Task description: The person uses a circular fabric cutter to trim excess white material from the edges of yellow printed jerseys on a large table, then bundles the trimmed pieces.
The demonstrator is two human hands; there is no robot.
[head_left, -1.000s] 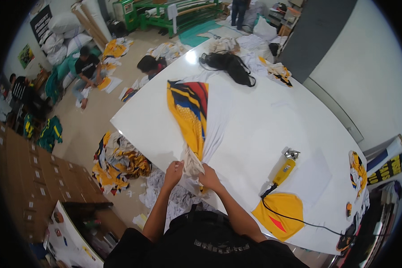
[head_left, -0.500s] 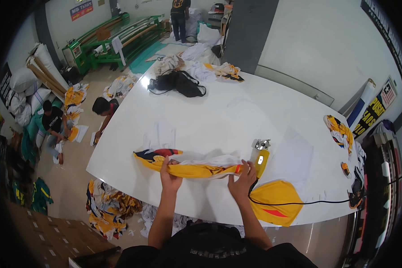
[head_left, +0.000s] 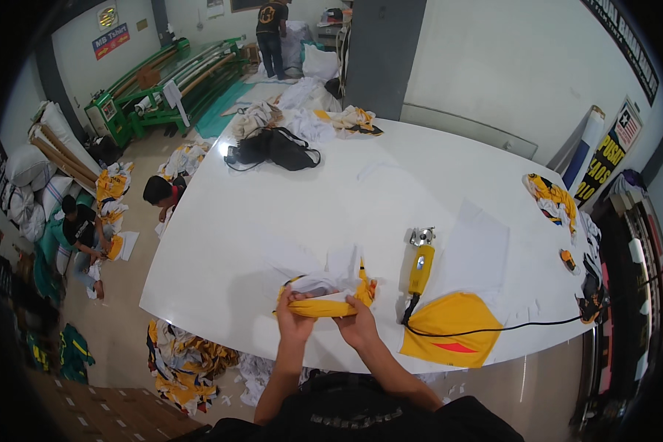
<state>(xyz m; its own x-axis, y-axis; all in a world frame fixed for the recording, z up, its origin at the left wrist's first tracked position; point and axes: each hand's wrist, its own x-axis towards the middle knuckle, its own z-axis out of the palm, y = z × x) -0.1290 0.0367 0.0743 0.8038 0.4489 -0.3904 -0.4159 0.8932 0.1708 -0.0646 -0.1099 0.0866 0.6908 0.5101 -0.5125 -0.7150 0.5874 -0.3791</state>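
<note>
- Currently, a yellow-and-white cloth [head_left: 320, 309] is bunched between two bare hands, at the near side of a white table [head_left: 214, 243].
- As for progress, the cloth looks gathered into a short roll along its yellow front; white folds lie loose behind it. It is neither spread flat nor set down, so the handling seems partway through.
- To the right, a yellow panel [head_left: 457, 315] with a red patch already lies flat. A yellow hand-held cutter [head_left: 421, 269] rests untouched beyond it, its black cord [head_left: 532, 324] crossing the panel.
- Down on the floor at left, more yellow and white cloth sits in a heap [head_left: 186, 368]; whether it is finished or waiting, I cannot tell.
- The left hand [head_left: 296, 322] grasps the roll's left part, fingers curled up around it, forearm nearly upright.
- The right hand [head_left: 356, 324] grips nearer the right end, its forearm slanting in from lower right. Both hands are close together, wrists low; some fingertips are hidden by cloth.
</note>
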